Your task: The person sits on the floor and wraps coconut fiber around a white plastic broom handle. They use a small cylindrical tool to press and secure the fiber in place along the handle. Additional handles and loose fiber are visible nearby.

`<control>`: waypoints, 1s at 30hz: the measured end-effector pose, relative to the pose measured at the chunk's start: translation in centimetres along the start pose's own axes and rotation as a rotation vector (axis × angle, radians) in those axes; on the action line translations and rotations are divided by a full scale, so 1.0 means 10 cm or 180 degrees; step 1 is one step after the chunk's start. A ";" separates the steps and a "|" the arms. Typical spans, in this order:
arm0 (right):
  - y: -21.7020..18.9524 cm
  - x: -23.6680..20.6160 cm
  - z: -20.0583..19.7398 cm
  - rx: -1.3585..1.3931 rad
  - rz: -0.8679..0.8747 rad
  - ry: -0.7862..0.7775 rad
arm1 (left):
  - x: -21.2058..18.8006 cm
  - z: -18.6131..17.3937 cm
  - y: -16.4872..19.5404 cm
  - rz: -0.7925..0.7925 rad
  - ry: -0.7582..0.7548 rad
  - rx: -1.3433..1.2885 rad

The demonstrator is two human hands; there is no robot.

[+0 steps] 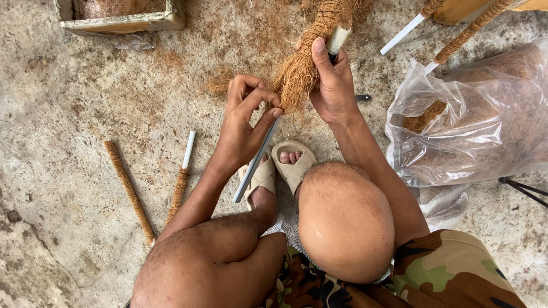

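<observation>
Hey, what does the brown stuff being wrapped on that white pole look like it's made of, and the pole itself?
The brown tuft looks like coconut coir or a similar plant fibre: dry, matte, hairy strands fraying loose. The white pole, pinched by the left hand, seems to be smooth plastic pipe, though painted metal is possible. The right hand grips the wrapped part.

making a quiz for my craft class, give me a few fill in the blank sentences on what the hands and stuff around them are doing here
1. The right hand grips a white pipe partly wrapped in brown ____ fibre.
2. The left hand pinches the loose fibre tuft between thumb and ____.
3. A clear ____ bag of fibre sits on the person's right.
4. Two finished wrapped sticks lie on the ____ floor on the person's left.

Missing words: coconut; fingers; plastic; concrete
</observation>
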State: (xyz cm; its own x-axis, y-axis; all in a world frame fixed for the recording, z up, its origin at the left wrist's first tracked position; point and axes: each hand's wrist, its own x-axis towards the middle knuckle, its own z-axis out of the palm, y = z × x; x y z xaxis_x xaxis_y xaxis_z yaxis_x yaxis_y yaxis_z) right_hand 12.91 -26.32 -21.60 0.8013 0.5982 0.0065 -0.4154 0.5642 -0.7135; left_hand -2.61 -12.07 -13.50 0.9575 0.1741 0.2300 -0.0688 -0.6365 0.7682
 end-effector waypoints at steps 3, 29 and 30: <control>0.02 0.00 0.02 -0.0042 0.0047 -0.0026 | 0.00 0.03 0.01 -0.0402 -0.0295 -0.0628; 0.14 0.02 -0.02 -0.0128 -0.0101 -0.0117 | -0.03 0.10 -0.11 -0.0043 0.0440 -0.0316; 0.11 0.02 -0.01 -0.0105 -0.0058 -0.0135 | -0.02 0.11 -0.14 -0.0067 0.0518 -0.0362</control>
State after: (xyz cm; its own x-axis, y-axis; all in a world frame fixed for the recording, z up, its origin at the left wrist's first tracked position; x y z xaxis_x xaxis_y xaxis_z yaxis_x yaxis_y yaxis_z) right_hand 12.66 -25.59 -22.44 0.7894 0.6120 0.0488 -0.3859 0.5565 -0.7358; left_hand -2.42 -12.05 -15.29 0.9017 0.3116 0.2998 -0.0893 -0.5441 0.8342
